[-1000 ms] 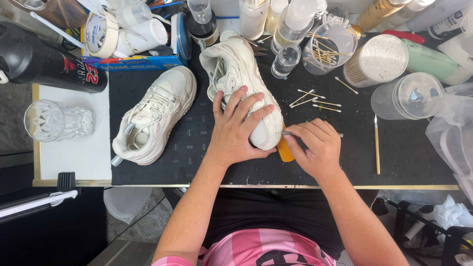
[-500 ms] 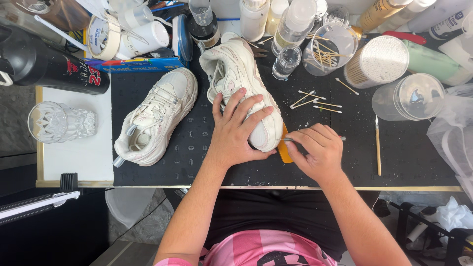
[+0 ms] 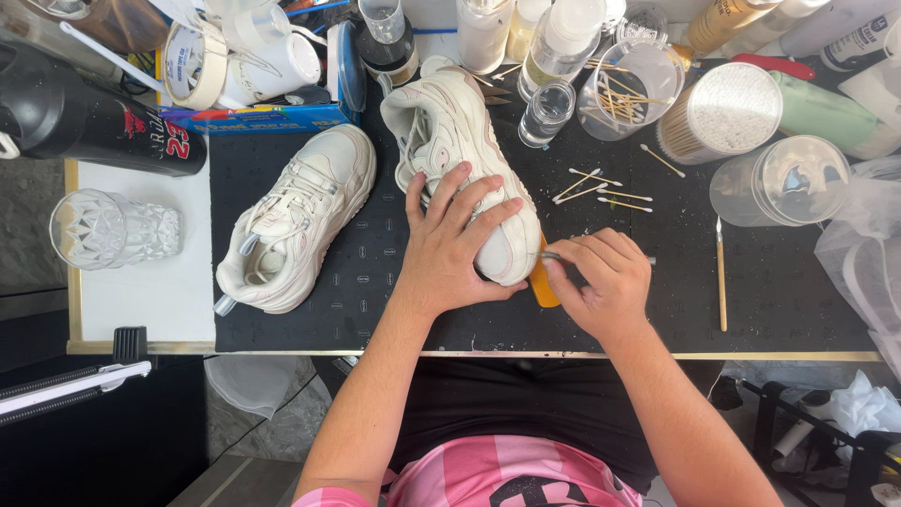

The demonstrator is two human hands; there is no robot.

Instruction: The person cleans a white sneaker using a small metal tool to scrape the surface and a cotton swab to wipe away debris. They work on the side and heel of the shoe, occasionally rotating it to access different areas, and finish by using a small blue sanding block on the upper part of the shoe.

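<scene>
Bare mat (image 3: 375, 282) between sneakers; bottles (image 3: 563, 42) crowd behind.

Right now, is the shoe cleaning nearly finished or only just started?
Hard to tell, but it looks midway. Done: a few used cotton swabs lie loose on the black mat. In hand: the left hand presses down the cream sneaker, while the right hand works a thin metal tool at its toe edge, above an orange scraper. Left: the second sneaker lies untouched beside it.

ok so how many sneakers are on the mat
2. One sneaker lies free on the mat's left side. The other sneaker is in the middle, pressed under the left hand, with the right hand at its toe. None look hidden.
</scene>
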